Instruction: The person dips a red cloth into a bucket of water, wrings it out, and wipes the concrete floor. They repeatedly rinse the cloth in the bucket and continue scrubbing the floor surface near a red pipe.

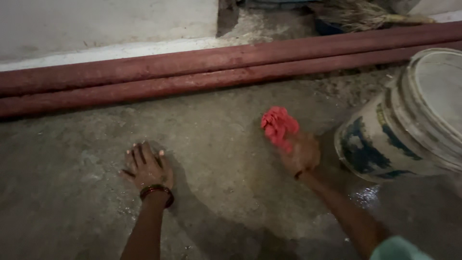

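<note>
Bare concrete floor (226, 120), rough and stained. Left hand (147, 168) flat, fingers spread, grip open. Two red pipes (192, 72) run along the far white wall (96, 24). Right hand (301, 155) clutches red cloth (279, 125), centre-right on floor. White bucket (409, 125) right, wet patch (365, 195) near it.

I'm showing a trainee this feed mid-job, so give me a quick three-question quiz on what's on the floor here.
1. True or false: the left hand lies flat on the concrete floor.
2. What does the right hand grip? A) a red scrubber B) a brush C) a sponge mop
3. Fill in: the white and blue bucket stands to the ____ of the right hand.

Key: 1 true. 2 A, the red scrubber. 3 right; behind run two red pipes.
</note>
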